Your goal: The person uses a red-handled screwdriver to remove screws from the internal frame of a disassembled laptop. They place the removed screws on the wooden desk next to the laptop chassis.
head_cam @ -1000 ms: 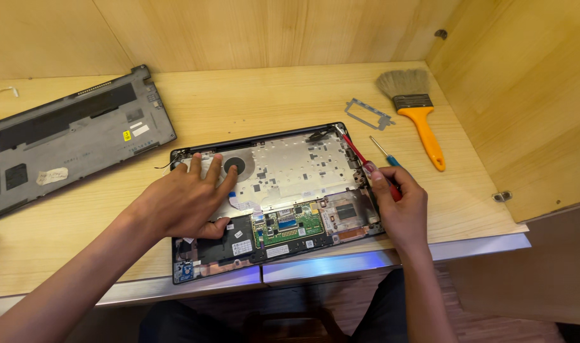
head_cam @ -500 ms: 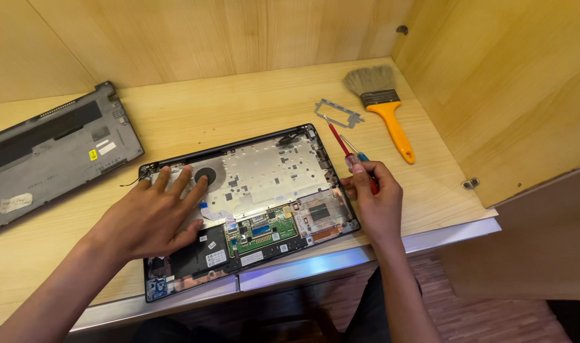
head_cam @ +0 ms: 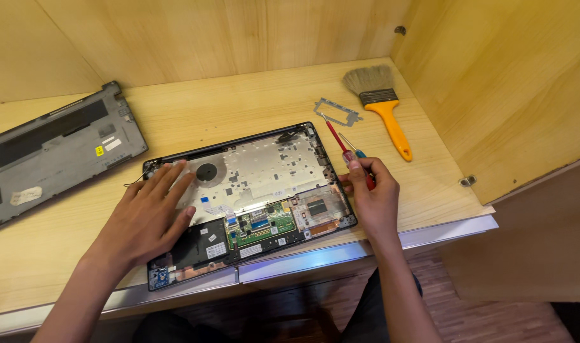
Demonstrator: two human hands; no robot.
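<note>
Pressing left hand (head_cam: 151,216) flat, fingers spread, on opened laptop chassis (head_cam: 252,190); right hand (head_cam: 373,194) pinching red screwdriver (head_cam: 344,147) and blue-tipped one (head_cam: 353,149) at chassis right edge.

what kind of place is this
Probably a small electronics repair bench: an opened laptop with its circuit boards bare lies on a wooden desk, its removed bottom cover aside, with a dusting brush nearby.

The grey cover (head_cam: 48,149) runs off the left edge.
</note>
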